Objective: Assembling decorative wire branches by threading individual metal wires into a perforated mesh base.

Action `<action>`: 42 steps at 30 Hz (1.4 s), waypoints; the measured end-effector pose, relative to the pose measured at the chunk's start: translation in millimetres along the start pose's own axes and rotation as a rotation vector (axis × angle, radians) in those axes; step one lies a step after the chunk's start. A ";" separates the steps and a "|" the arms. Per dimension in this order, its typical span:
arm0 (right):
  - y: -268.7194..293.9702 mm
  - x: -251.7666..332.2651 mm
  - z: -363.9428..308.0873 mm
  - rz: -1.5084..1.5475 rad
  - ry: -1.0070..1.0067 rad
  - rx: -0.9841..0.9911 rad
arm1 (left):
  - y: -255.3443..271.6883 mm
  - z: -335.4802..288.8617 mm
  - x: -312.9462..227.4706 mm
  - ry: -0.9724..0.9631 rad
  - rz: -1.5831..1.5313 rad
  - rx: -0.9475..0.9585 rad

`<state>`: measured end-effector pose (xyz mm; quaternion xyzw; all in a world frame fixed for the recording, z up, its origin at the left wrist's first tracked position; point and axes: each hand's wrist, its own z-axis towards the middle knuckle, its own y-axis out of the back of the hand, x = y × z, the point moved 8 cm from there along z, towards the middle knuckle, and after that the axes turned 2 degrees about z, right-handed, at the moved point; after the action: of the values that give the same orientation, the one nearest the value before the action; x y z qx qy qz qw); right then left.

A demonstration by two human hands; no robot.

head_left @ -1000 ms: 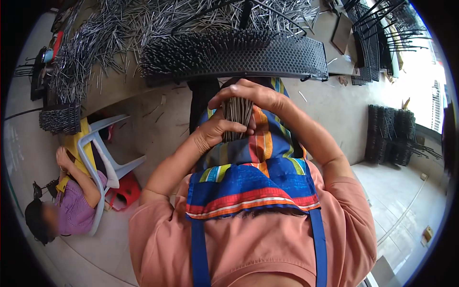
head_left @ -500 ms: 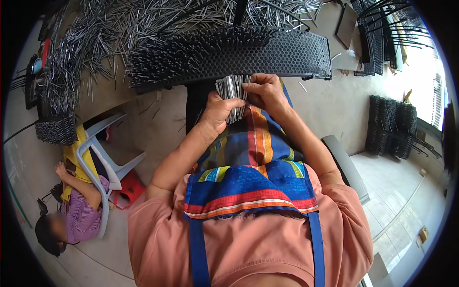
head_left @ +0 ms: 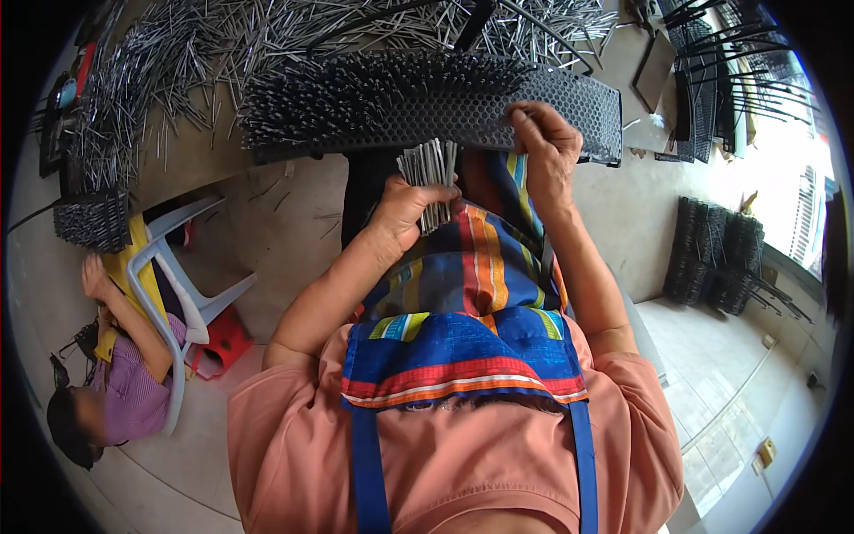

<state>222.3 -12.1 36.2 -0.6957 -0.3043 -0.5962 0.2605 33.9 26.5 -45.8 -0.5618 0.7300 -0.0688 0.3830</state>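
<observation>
Worktable (head_left: pixel 200 165) along the far side, heaped with loose metal rods (head_left: pixel 231 44). Along its near edge, a long curved black rack (head_left: pixel 594 105) full of holes: crowded with dark upright pieces (head_left: pixel 325 98) on the left and along the back, open holes showing towards the right and front. Over on the left, well apart from the rack, a person in a purple top (head_left: pixel 138 396), by a pale blue chair (head_left: pixel 218 301). Over the lap, a striped apron (head_left: pixel 467 351). Beyond the apron's bib, near the rack's front, both hands, now apart. Left hand (head_left: pixel 402 212): thumb and fingers wrapped tight around a bundle of thin metal rods (head_left: pixel 430 165), upper ends slightly fanned, just below the rack's front edge. Right hand (head_left: pixel 551 147): fingers curled, thumb close to the index fingertip, raised over the holed right part; impossible to tell whether touching, or whether pinching a single rod. Half a second ago, right fingers at the bundle's top; now clear of it. Meaning, as a judgement: bundle left to one grip alone, right side free for work at the holes.
</observation>
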 end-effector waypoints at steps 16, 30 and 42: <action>-59.1 25.5 27.9 -0.571 0.572 -0.026 | 1.1 -3.1 -15.2 -0.110 -0.135 -0.099; -61.9 4.6 29.2 -0.684 0.230 0.261 | -1.9 1.7 -13.0 -0.132 -0.207 -0.052; -21.1 -3.7 28.0 -0.021 -0.050 -0.047 | 3.8 5.7 -2.1 -0.042 -0.144 -0.110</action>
<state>225.2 22.2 28.2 -0.7131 -0.3038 -0.5885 0.2299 34.8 31.6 -50.7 -0.6343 0.6823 -0.0444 0.3608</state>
